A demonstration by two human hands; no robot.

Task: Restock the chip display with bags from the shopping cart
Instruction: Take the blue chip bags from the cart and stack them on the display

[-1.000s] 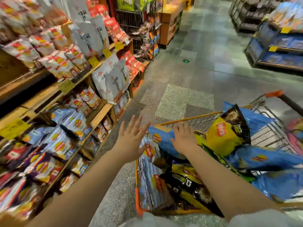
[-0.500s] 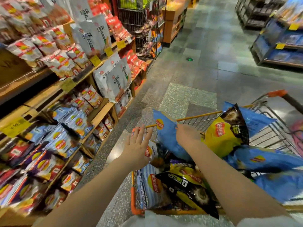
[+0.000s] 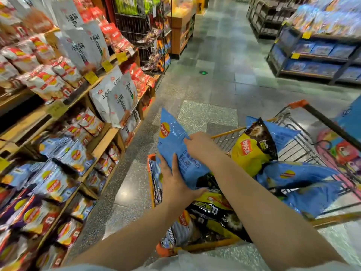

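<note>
A blue chip bag [image 3: 173, 141] stands tilted above the near left corner of the orange-rimmed shopping cart [image 3: 224, 133]. My right hand [image 3: 201, 145] grips its right edge. My left hand [image 3: 175, 182] holds its lower left part, thumb under the bag's bottom. The cart holds several more bags: a yellow and black one [image 3: 252, 151], blue ones [image 3: 298, 175], a black and yellow one [image 3: 213, 214] and a striped one [image 3: 181, 229]. The chip display [image 3: 64, 165] fills the wooden shelves on the left, with blue bags on a middle shelf.
White and red snack bags [image 3: 117, 96] hang further along the left shelving. A wire rack [image 3: 142, 34] stands beyond it. Blue shelving [image 3: 316, 53] lines the far right. The grey tiled aisle floor [image 3: 214, 79] runs between them.
My right hand has lifted the blue bag up out of the cart. My left hand, open in the air before, has moved right and taken hold of the bag's lower part.
</note>
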